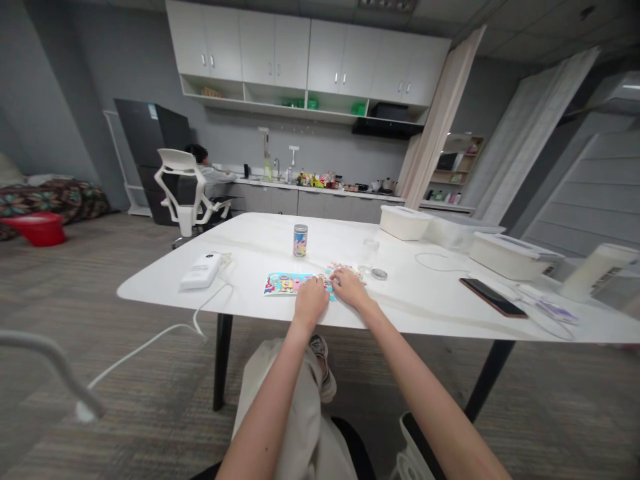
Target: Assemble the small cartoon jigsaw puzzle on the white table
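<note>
Both of my hands rest at the near edge of a white table (260, 233). My left hand (310, 298) lies knuckles-up, fingers curled, on the right end of a colourful cartoon picture card (285, 284). My right hand (350, 287) sits beside it, fingers bent down onto a scatter of small pink and blue puzzle pieces (343, 269). What the fingertips pinch, if anything, is hidden. A small cartoon-printed tin (300, 241) stands upright just behind the card. A round lid (379, 274) lies to the right of the pieces.
A white power bank (201, 271) with a cable lies at the left. A dark phone (493, 297) and white lidded boxes (404, 221) sit at the right. A person sits in a white chair (183, 190) by the kitchen counter behind.
</note>
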`<act>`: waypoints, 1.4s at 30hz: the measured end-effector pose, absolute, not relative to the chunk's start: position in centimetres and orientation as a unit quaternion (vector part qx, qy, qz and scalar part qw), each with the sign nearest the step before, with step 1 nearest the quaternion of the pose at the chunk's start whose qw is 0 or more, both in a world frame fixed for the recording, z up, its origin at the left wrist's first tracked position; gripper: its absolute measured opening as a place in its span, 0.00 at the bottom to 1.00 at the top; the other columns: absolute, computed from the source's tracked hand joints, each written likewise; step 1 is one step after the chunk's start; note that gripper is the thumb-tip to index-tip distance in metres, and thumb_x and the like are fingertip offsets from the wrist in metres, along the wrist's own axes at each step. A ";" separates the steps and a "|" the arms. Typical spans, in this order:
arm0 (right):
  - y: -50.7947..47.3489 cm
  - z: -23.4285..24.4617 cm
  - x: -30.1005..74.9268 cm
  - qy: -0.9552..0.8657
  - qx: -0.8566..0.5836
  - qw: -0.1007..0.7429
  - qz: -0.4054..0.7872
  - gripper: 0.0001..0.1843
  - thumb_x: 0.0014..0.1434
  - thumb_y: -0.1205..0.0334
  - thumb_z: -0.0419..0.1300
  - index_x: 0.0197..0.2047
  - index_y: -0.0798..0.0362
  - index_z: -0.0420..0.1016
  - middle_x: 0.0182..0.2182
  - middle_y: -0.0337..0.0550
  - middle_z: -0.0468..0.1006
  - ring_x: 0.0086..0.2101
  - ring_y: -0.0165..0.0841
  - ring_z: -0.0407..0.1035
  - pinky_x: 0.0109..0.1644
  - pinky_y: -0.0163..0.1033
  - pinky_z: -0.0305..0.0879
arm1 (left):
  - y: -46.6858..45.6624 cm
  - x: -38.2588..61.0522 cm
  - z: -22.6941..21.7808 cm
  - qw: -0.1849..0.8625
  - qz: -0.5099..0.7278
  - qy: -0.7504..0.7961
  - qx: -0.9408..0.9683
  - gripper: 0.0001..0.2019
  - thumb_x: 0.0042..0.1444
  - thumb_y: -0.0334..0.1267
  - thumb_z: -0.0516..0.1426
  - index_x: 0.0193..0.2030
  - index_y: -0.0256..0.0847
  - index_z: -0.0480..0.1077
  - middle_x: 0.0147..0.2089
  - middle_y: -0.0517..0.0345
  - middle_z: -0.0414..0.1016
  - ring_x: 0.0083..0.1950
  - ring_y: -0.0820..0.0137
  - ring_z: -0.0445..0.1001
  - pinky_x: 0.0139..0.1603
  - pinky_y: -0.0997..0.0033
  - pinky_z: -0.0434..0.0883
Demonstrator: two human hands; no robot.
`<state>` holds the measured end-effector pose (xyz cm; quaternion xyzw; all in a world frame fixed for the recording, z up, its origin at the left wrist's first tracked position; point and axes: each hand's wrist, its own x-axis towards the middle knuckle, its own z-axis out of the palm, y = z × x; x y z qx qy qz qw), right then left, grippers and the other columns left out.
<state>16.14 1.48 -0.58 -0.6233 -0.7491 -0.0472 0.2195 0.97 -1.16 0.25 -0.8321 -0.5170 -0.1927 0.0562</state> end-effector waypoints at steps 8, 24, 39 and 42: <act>1.6 -0.6 16.1 -0.729 -0.649 0.217 -0.023 0.12 0.61 0.68 0.52 0.44 0.57 0.76 0.43 0.52 0.79 0.46 0.38 0.71 0.52 0.40 0.61 | -1.4 0.9 0.5 0.048 -0.194 -0.515 -0.833 0.11 0.62 0.31 0.49 0.47 0.31 0.69 0.46 0.41 0.74 0.50 0.59 0.72 0.47 0.64 0.67; 1.5 -0.7 16.2 -0.738 -0.633 0.234 -0.021 0.14 0.60 0.70 0.52 0.46 0.58 0.76 0.46 0.52 0.78 0.48 0.39 0.69 0.54 0.41 0.60 | -1.1 0.8 0.4 0.061 -0.191 -0.515 -0.834 0.11 0.62 0.32 0.48 0.45 0.32 0.69 0.44 0.43 0.74 0.48 0.60 0.73 0.46 0.64 0.66; 1.6 -0.9 16.4 -0.734 -0.628 0.256 -0.021 0.14 0.61 0.70 0.52 0.46 0.54 0.75 0.45 0.49 0.79 0.48 0.37 0.70 0.55 0.42 0.60 | -1.3 0.8 0.7 0.069 -0.187 -0.501 -0.842 0.13 0.63 0.32 0.46 0.46 0.32 0.70 0.44 0.43 0.74 0.48 0.60 0.72 0.46 0.65 0.66; 1.4 -0.8 16.3 -0.736 -0.630 0.248 -0.027 0.14 0.61 0.70 0.51 0.45 0.55 0.76 0.45 0.49 0.79 0.48 0.38 0.70 0.55 0.42 0.60 | -1.3 0.9 0.7 0.071 -0.187 -0.498 -0.844 0.13 0.62 0.32 0.46 0.46 0.31 0.70 0.44 0.42 0.74 0.48 0.60 0.72 0.46 0.65 0.66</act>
